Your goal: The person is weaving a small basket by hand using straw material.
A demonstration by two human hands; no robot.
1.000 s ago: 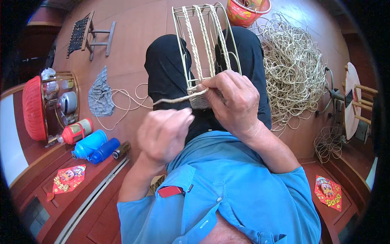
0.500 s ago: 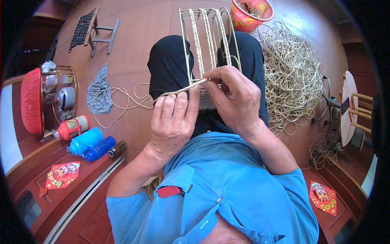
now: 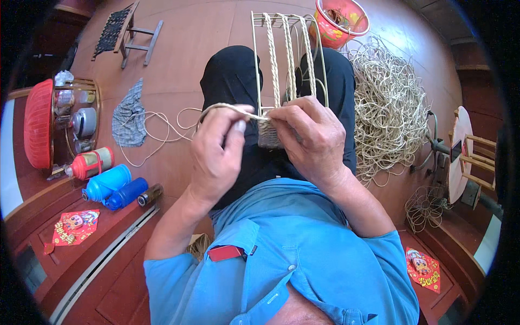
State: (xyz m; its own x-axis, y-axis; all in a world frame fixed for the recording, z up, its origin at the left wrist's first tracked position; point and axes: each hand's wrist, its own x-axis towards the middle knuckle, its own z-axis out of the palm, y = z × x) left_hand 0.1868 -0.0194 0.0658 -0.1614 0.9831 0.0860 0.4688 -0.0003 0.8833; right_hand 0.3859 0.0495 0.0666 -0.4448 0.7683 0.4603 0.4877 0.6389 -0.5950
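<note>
Between my knees stands a pale wire frame (image 3: 255, 65) with three thick twisted cords (image 3: 273, 59) stretched along it. At its near end is a closely woven grey-beige section (image 3: 267, 136), partly behind my right hand. My left hand (image 3: 218, 149) is closed on a beige cord (image 3: 250, 114), which loops over the fingers and runs to the frame's near crossbar. My right hand (image 3: 313, 138) pinches this cord where it meets the frame; its fingertips partly cover that spot.
A big heap of loose cord (image 3: 387, 108) lies right, near a red patterned bucket (image 3: 333, 37). Cord trails left beside a checked cloth (image 3: 129, 122). Several flasks (image 3: 108, 183) lie at left, below a rack with a red cover (image 3: 39, 124). A wooden stool (image 3: 130, 38) stands far left.
My left hand has turned and lifted from lying against the frame's near end, moving slightly left with the cord in its fingers. My right hand stays pinched at the frame. The view has shifted slightly.
</note>
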